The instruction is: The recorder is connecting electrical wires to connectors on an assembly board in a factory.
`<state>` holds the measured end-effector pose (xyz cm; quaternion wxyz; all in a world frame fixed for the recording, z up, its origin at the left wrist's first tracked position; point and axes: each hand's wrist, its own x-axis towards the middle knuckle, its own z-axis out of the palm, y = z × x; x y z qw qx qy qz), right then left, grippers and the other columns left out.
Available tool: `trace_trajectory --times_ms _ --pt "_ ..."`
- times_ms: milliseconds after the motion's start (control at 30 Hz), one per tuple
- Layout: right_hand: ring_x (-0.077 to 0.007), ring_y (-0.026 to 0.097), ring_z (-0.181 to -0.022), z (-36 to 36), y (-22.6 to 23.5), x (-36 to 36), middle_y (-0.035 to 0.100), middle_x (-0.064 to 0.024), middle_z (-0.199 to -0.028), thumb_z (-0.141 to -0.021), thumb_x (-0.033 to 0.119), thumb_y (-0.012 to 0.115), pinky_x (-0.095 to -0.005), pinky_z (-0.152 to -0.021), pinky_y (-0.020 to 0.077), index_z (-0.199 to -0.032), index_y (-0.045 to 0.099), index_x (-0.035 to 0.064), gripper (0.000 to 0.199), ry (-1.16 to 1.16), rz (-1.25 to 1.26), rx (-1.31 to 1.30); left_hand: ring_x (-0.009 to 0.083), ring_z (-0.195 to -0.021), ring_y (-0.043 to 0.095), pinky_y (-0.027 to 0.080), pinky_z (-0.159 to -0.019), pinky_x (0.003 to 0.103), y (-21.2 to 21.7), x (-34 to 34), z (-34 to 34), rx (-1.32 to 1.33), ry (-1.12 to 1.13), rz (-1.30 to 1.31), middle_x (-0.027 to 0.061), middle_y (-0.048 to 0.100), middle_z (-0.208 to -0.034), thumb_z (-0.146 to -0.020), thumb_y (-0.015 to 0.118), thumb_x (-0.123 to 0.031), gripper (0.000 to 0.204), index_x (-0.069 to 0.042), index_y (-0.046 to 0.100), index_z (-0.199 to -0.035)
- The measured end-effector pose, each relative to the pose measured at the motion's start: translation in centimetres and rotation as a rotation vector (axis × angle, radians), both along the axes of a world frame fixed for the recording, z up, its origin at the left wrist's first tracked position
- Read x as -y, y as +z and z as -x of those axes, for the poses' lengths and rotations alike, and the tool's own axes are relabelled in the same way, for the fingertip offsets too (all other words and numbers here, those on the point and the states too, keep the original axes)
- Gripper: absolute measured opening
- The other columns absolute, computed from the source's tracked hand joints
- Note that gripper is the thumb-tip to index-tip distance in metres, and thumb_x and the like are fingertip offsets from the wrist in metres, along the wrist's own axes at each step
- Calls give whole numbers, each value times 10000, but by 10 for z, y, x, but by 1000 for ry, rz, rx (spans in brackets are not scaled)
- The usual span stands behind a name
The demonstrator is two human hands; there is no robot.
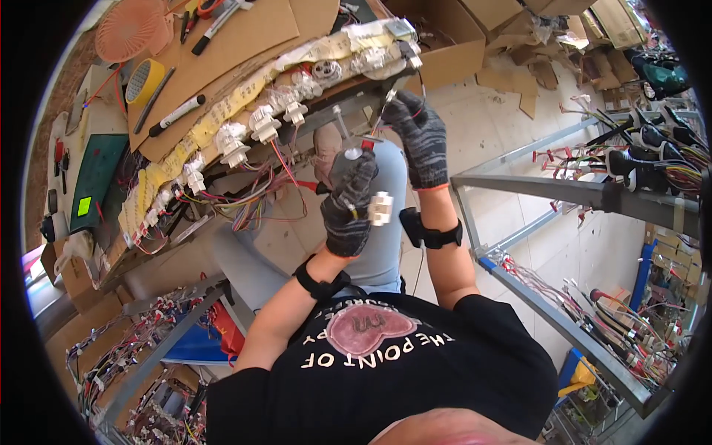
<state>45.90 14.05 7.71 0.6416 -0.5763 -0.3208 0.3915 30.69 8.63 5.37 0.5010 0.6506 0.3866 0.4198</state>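
Observation:
In front of my legs, my left hand [351, 206], in a dark grey knit glove, is closed. A white plastic connector [381, 209] sticks out beside its palm, apparently on a lead running under the fingers. Farther off and to the right, my right hand [420, 141], gloved alike, is closed with its fingertips pinched on a thin wire end [390, 96]. A short red piece [368, 145] shows between the hands, just above the left fingers. Ahead lies the bench edge with a board wrapped in yellowish tape [230, 104], carrying several white connectors [265, 124].
Coloured wires [256, 204] hang off the bench's near edge. On the bench lie a marker [178, 115], a yellow tape roll [144, 81] and an orange fan [132, 30]. Metal racks with wire harnesses stand right [549, 189] and lower left [141, 386]. Cardboard boxes [437, 55] lie beyond.

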Motion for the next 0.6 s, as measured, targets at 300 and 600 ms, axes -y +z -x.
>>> trace_trajectory --times_ms 300,600 --pt "-79 488 -498 3 25 -27 552 -12 -594 -843 140 568 -222 -461 382 -800 610 15 139 110 22 -205 255 -1189 437 329 -998 362 23 4 7 69 -11 -60 134 523 -1208 -771 585 -102 421 -15 525 -1178" --pt "-76 495 -511 -12 32 -36 576 -22 -651 -824 178 585 -206 -429 357 -843 605 17 164 224 122 -282 258 -1183 444 315 -1010 360 24 -1 13 54 -88 -91 118 513 -1227 -737 568 7 474 -23 501 -1205"
